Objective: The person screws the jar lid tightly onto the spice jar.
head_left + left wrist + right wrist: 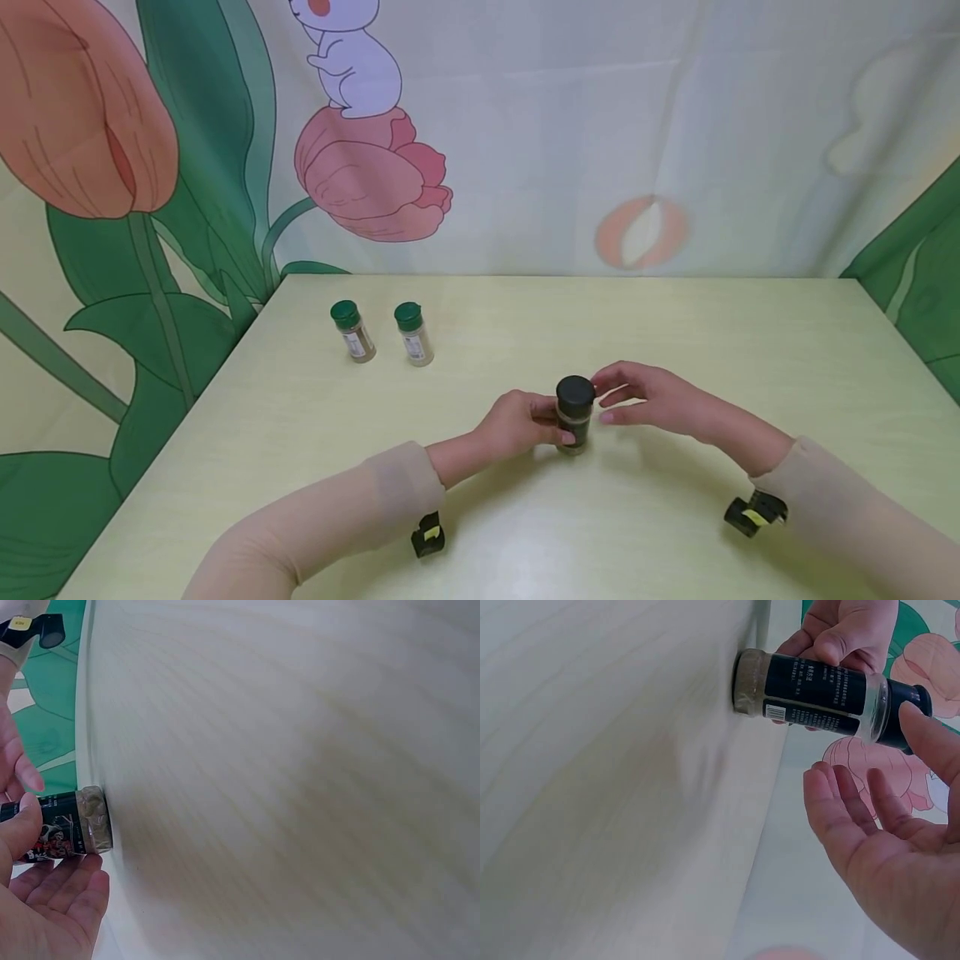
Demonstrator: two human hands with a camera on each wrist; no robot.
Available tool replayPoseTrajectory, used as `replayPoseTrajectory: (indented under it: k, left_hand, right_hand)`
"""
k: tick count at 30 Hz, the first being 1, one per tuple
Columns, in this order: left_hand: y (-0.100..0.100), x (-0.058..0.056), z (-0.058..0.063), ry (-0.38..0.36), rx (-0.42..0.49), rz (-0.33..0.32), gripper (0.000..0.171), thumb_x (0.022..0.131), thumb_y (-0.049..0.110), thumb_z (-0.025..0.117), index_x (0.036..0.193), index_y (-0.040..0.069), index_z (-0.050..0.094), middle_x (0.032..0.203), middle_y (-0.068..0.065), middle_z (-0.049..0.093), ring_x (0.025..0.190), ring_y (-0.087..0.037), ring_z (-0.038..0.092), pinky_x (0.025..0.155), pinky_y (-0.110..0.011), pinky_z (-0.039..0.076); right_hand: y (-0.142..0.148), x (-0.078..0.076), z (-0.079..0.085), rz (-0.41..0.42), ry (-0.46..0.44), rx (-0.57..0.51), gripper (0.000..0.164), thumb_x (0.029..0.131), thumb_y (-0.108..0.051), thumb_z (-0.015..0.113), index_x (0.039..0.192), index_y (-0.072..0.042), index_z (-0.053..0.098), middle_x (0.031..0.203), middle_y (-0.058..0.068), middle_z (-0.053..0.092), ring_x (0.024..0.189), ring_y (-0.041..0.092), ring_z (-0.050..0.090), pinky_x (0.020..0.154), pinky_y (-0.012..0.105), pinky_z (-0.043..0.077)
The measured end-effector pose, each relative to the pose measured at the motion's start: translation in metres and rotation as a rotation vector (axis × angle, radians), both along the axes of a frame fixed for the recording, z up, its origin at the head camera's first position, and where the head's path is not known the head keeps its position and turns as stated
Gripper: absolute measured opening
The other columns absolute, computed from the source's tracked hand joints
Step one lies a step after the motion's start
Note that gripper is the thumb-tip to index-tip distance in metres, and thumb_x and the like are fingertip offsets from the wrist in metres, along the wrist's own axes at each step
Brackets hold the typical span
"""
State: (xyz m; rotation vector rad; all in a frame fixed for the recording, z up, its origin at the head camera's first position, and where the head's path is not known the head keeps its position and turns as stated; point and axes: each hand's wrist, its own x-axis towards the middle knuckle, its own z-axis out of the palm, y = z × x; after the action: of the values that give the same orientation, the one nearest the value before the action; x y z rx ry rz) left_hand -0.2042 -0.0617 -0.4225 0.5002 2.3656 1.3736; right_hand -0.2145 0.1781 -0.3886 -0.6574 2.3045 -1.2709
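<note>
A spice jar with a black cap and black label (575, 412) stands upright, its base at the tabletop. My left hand (517, 425) grips its body from the left, thumb across the label in the left wrist view. To the right of the jar, my right hand (652, 398) has its fingers apart and loosely bent around the side of the cap. In the right wrist view, the right thumb (930, 739) overlaps the black cap (905, 712); whether it touches, I cannot tell. Brownish contents show at the jar's bottom (748, 681).
Two green-capped spice jars, one with brown contents (354, 332) and one paler (414, 335), stand at the back left of the pale wooden table (712, 325). Behind the table hangs a curtain (525, 167) printed with flowers and a white animal.
</note>
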Motion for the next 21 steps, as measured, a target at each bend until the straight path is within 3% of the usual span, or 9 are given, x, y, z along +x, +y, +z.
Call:
replayPoseTrajectory:
  k: [9,13,18,21]
  left_hand:
    - [0.000,0.000,0.001,-0.009,0.008,0.007,0.039,0.088,0.009,0.080,0.125,0.001,0.072,0.118,-0.018,0.076,0.114,-0.030,0.074,0.099,-0.027,0.055]
    - [-0.002,0.000,0.000,0.000,0.006,0.012,0.040,0.087,0.009,0.080,0.125,0.001,0.072,0.118,-0.018,0.076,0.114,-0.030,0.074,0.099,-0.027,0.055]
    - [-0.004,-0.001,0.000,0.021,0.002,0.019,0.040,0.088,0.010,0.081,0.125,0.001,0.072,0.119,-0.017,0.076,0.115,-0.030,0.073,0.102,-0.031,0.055]
    - [-0.006,-0.003,-0.001,0.030,-0.005,0.027,0.040,0.088,0.011,0.080,0.125,0.000,0.072,0.120,-0.017,0.076,0.116,-0.030,0.073,0.104,-0.034,0.054]
  right_hand:
    - [0.009,0.004,-0.004,0.004,0.003,0.005,0.044,0.096,-0.017,0.073,0.129,0.006,0.057,0.129,0.026,0.065,0.121,0.036,0.065,0.094,0.033,0.058]
    - [0.012,0.006,-0.006,0.013,-0.015,-0.006,0.044,0.096,-0.017,0.072,0.129,0.008,0.057,0.123,0.025,0.068,0.112,0.024,0.068,0.089,0.024,0.057]
    - [0.014,0.008,-0.009,0.036,-0.025,-0.016,0.038,0.097,-0.015,0.070,0.125,0.008,0.060,0.118,0.023,0.069,0.101,0.007,0.066,0.086,0.021,0.056]
    - [0.016,0.009,-0.010,0.047,-0.029,-0.005,0.035,0.097,-0.014,0.069,0.123,0.008,0.061,0.117,0.023,0.069,0.097,0.003,0.066,0.086,0.020,0.055]
